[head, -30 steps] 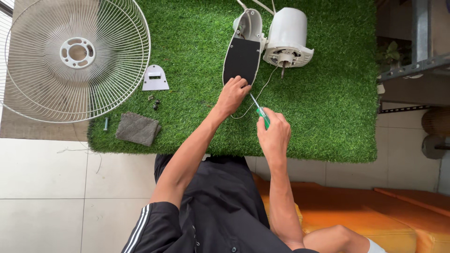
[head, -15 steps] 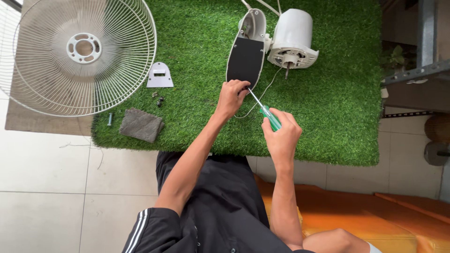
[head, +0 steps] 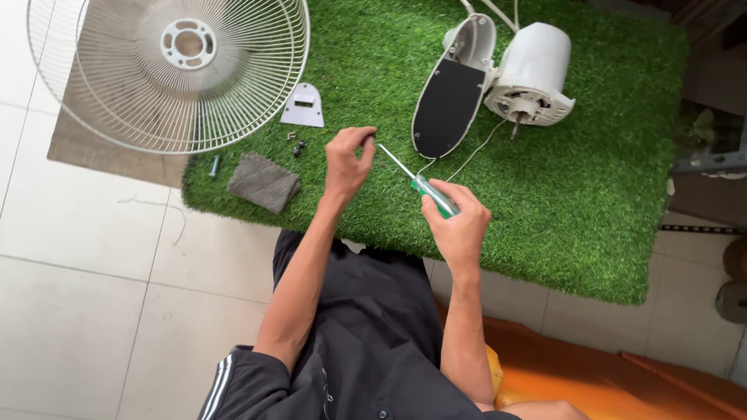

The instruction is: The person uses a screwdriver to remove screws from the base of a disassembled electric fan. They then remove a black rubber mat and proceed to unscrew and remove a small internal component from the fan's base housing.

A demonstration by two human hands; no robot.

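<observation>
- The right hand is wrapped around the clear green plastic handle of a slim steel-shafted screwdriver, its shaft slanting up and left toward the other hand.
- The left hand is pinched closed at the fingertips right at the screwdriver's tip; whatever small piece it holds there is too small to make out.
- Both hands hover above the near edge of a rectangular mat of green artificial grass laid on pale floor tiles.
- Left of the left hand, a square grey cloth pad lies on the mat, with a few small dark screws just beyond it and a flat white plastic bracket plate a little farther on.
- Farther back, a white oval fan base with a black underside lies tilted, touching a white cylindrical fan motor housing, thin wires trailing from them.
- At far left, a round white wire fan guard overlaps the mat's corner.
</observation>
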